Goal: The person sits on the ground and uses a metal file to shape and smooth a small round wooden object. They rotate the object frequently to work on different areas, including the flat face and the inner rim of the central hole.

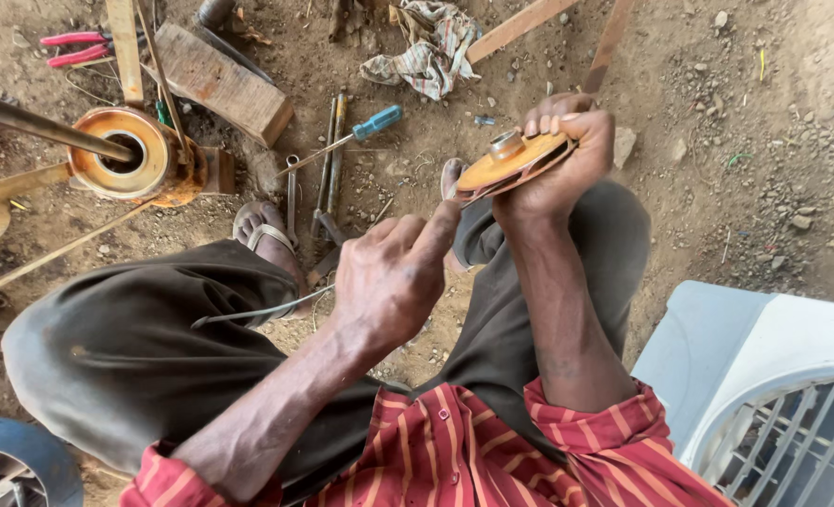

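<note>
Sleeves: we see red striped sleeves at the bottom edge, above dark trousers.
Cooler: a white grilled casing stands at our right.
Left hand: the left hand is closed, fingers curled together, the forefinger stretched out so its tip touches the edge of the disc; a thin wire comes out under it.
Right hand: the right hand holds the disc, fingers wrapped over its far rim and thumb below.
Disc: the orange disc, with a metal hub, is tilted in the air above the right knee.
Ground: a blue-handled screwdriver lies on the dirt, near a sandal.
Far left: an orange round housing sits on a rod, beside a wood block and red pliers.
</note>
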